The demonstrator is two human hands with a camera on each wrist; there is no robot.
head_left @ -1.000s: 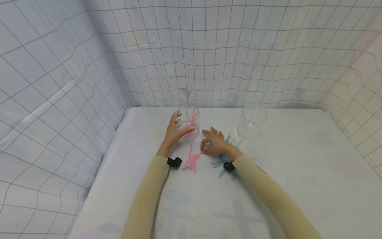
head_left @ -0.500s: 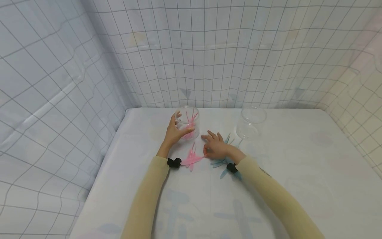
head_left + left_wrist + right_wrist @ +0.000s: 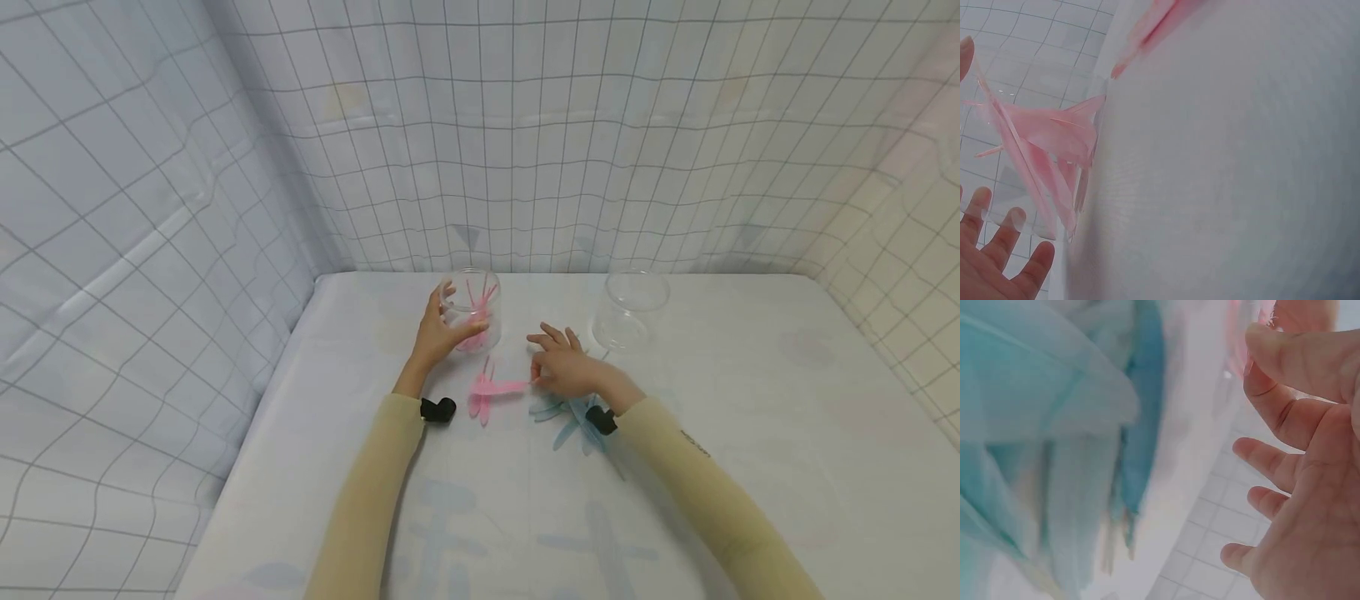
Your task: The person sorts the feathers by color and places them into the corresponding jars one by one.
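Note:
My left hand [image 3: 438,333] holds a clear jar [image 3: 491,321] standing at the back of the table, thumb on the near side and fingers round the left. Several pink feathers [image 3: 1054,134] stand inside it, quills up. Between thumb and index finger, my right hand [image 3: 566,369] pinches the quill of a pink feather [image 3: 510,387], its other fingers spread. That feather lies level across a small pile of pink feathers [image 3: 482,408] in front of the jar. Beneath the right hand and wrist is a pile of blue feathers [image 3: 576,421], partly hidden.
A second clear jar [image 3: 630,321] stands at the back right, beyond the right hand. White cloth covers the table [image 3: 480,517]. Grid-patterned curtains [image 3: 480,150] hang behind the table and at both sides.
My right hand has moved to the right, drawing the pinched pink feather with it; the feather has swung from slanted to nearly level. My left hand stays on the jar.

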